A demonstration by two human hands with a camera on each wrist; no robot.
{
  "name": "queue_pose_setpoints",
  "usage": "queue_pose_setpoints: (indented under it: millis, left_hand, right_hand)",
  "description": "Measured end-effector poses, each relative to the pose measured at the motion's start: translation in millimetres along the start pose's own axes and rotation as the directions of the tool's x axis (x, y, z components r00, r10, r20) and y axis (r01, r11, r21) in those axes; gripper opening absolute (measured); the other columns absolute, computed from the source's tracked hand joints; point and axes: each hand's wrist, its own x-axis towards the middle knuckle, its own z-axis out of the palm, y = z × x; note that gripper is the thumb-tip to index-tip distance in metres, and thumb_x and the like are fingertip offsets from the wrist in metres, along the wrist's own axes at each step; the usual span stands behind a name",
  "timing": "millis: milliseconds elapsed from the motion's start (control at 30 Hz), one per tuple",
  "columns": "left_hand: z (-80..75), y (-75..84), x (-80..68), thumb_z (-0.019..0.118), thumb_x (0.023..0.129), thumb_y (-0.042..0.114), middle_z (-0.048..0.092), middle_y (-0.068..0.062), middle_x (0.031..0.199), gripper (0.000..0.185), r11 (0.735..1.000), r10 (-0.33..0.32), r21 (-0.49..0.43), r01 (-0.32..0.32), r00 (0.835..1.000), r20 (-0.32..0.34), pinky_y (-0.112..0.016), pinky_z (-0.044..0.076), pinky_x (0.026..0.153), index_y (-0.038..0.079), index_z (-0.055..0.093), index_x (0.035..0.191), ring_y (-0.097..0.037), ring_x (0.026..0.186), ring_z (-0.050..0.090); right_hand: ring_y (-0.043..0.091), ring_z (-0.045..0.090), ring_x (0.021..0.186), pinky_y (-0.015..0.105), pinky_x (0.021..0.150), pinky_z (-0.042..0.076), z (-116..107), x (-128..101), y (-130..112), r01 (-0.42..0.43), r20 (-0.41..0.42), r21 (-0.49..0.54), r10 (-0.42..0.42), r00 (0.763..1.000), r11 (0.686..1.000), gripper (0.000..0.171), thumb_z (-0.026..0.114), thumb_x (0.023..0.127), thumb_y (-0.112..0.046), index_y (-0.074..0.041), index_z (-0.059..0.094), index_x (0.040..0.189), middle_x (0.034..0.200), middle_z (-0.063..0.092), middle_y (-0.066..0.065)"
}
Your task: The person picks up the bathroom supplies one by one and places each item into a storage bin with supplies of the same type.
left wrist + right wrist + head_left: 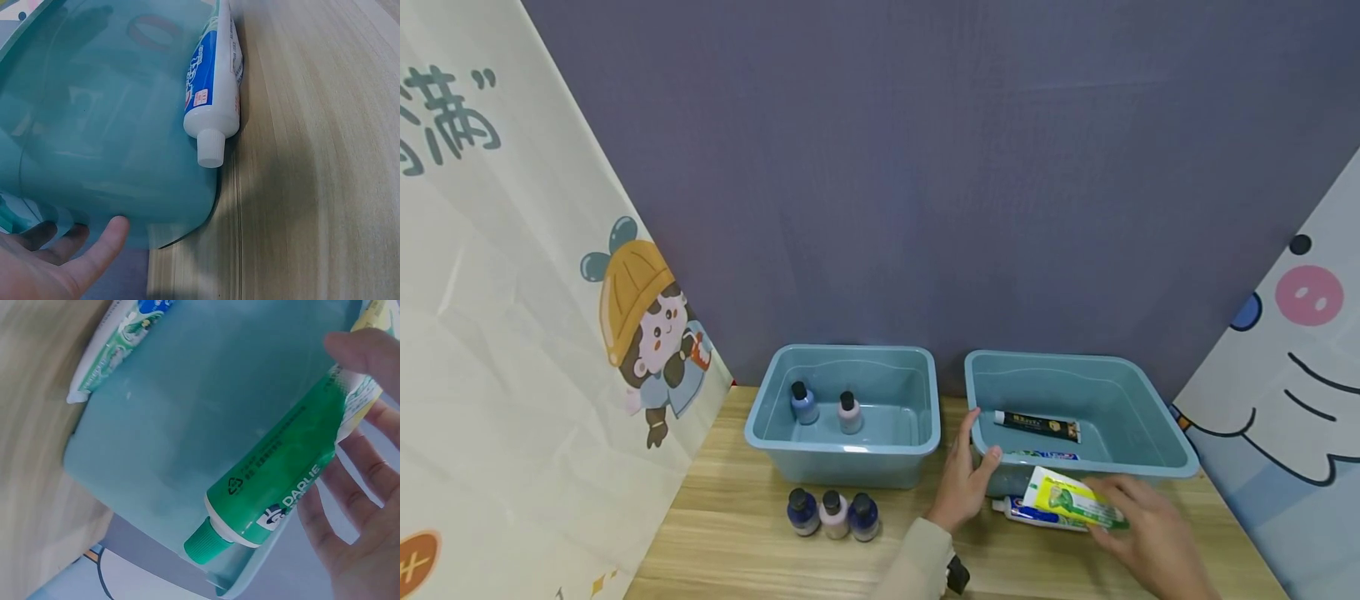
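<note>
My right hand (pixel 1138 517) holds a green and yellow toothpaste tube (pixel 1071 498) just in front of the right teal bin (pixel 1150 375). In the right wrist view the tube (pixel 281 481) lies across my fingers (pixel 362 506), green cap down, against the bin wall (pixel 187 406). My left hand (pixel 970 471) clasps that bin's front left corner, thumb on the front wall. The left wrist view shows the thumb (pixel 106 244) on the translucent wall (pixel 94 125). A white and blue tube (pixel 1022 510) (pixel 212 81) lies on the table against the bin's front.
Inside the right bin lie a black tube (pixel 1037 426) and a blue-green tube (pixel 1045 455). The left teal bin (pixel 850 350) holds two small bottles (pixel 804 403). Three more bottles (pixel 833 513) stand in front of it on the wooden table (pixel 737 533). Printed screens close both sides.
</note>
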Motion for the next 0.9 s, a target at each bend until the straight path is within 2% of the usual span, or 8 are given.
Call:
queue_pose_setpoints:
  millis: [600, 633, 700, 733, 767, 800, 867, 900]
  left_hand:
    - [0.7, -0.6, 0.2, 0.043, 0.103, 0.062, 0.021, 0.016, 0.169, 0.063, 1.0, -0.005, 0.005, 0.005, 1.0, -0.004, -0.061, 0.033, 0.118, 0.055, 0.011, 0.157, -0.023, 0.153, 0.033]
    - [0.8, -0.7, 0.2, 0.043, 0.103, 0.062, 0.021, 0.016, 0.169, 0.063, 1.0, -0.005, 0.004, 0.005, 1.0, -0.005, -0.061, 0.033, 0.118, 0.055, 0.011, 0.157, -0.023, 0.153, 0.032]
    - [1.0, -1.0, 0.4, 0.043, 0.103, 0.063, 0.021, 0.016, 0.169, 0.063, 1.0, -0.005, 0.005, 0.005, 1.0, -0.008, -0.062, 0.033, 0.118, 0.055, 0.011, 0.157, -0.023, 0.153, 0.032]
    - [1.1, -1.1, 0.5, 0.043, 0.103, 0.063, 0.021, 0.016, 0.169, 0.063, 1.0, -0.004, 0.006, 0.005, 1.0, -0.009, -0.062, 0.033, 0.118, 0.055, 0.011, 0.157, -0.023, 0.153, 0.032]
    - [1.2, -1.2, 0.5, 0.043, 0.103, 0.063, 0.021, 0.016, 0.169, 0.064, 1.0, -0.005, 0.006, 0.005, 1.0, -0.009, -0.062, 0.033, 0.118, 0.055, 0.011, 0.157, -0.024, 0.153, 0.032]
    - [1.3, -1.2, 0.4, 0.043, 0.103, 0.063, 0.021, 0.016, 0.169, 0.064, 1.0, -0.005, 0.005, 0.005, 1.0, -0.008, -0.062, 0.033, 0.118, 0.055, 0.011, 0.157, -0.024, 0.153, 0.032]
    - [1.4, -1.3, 0.4, 0.043, 0.103, 0.064, 0.021, 0.016, 0.169, 0.064, 1.0, -0.005, 0.005, 0.005, 1.0, -0.009, -0.062, 0.034, 0.117, 0.055, 0.011, 0.157, -0.024, 0.153, 0.032]
    - [1.4, -1.3, 0.3, 0.043, 0.103, 0.063, 0.021, 0.016, 0.169, 0.064, 1.0, -0.005, 0.004, 0.005, 1.0, -0.008, -0.062, 0.033, 0.118, 0.055, 0.011, 0.157, -0.024, 0.153, 0.032]
  right_hand:
    - [0.026, 0.066, 0.088, 0.046, 0.068, 0.058, -19, 11, 4, 0.064, -0.074, -0.006, -0.064, 0.995, 0.998, 0.071, 0.098, 0.049, -0.018, -0.013, 0.076, 0.116, 0.102, 0.069, 0.003]
    - [0.025, 0.066, 0.087, 0.046, 0.068, 0.057, -20, 12, 5, 0.072, -0.081, -0.006, -0.072, 0.994, 0.997, 0.069, 0.098, 0.051, -0.021, -0.013, 0.076, 0.116, 0.102, 0.069, 0.003]
    - [0.025, 0.066, 0.086, 0.045, 0.067, 0.057, -20, 13, 7, 0.081, -0.097, -0.002, -0.081, 0.992, 0.997, 0.065, 0.093, 0.064, -0.049, -0.013, 0.076, 0.116, 0.101, 0.069, 0.002]
    - [0.025, 0.065, 0.085, 0.045, 0.066, 0.056, -21, 14, 8, 0.084, -0.103, 0.006, -0.083, 0.991, 0.996, 0.065, 0.09, 0.067, -0.054, -0.013, 0.076, 0.115, 0.101, 0.069, 0.003]
    - [0.025, 0.065, 0.085, 0.045, 0.066, 0.056, -22, 15, 8, 0.084, -0.106, 0.001, -0.084, 0.991, 0.996, 0.068, 0.08, 0.075, -0.067, -0.013, 0.076, 0.115, 0.101, 0.069, 0.003]
    - [0.025, 0.065, 0.085, 0.045, 0.067, 0.056, -23, 16, 8, 0.084, -0.108, -0.002, -0.084, 0.991, 0.996, 0.068, 0.079, 0.075, -0.068, -0.013, 0.076, 0.115, 0.101, 0.069, 0.003]
    - [0.025, 0.065, 0.085, 0.046, 0.067, 0.055, -25, 18, 9, 0.091, -0.12, -0.002, -0.091, 0.989, 0.996, 0.08, 0.052, 0.085, -0.082, -0.013, 0.076, 0.115, 0.1, 0.07, 0.003]
    - [0.026, 0.065, 0.085, 0.047, 0.066, 0.055, -26, 18, 9, 0.094, -0.123, -0.003, -0.094, 0.988, 0.996, 0.08, 0.051, 0.085, -0.083, -0.013, 0.076, 0.115, 0.1, 0.07, 0.004]
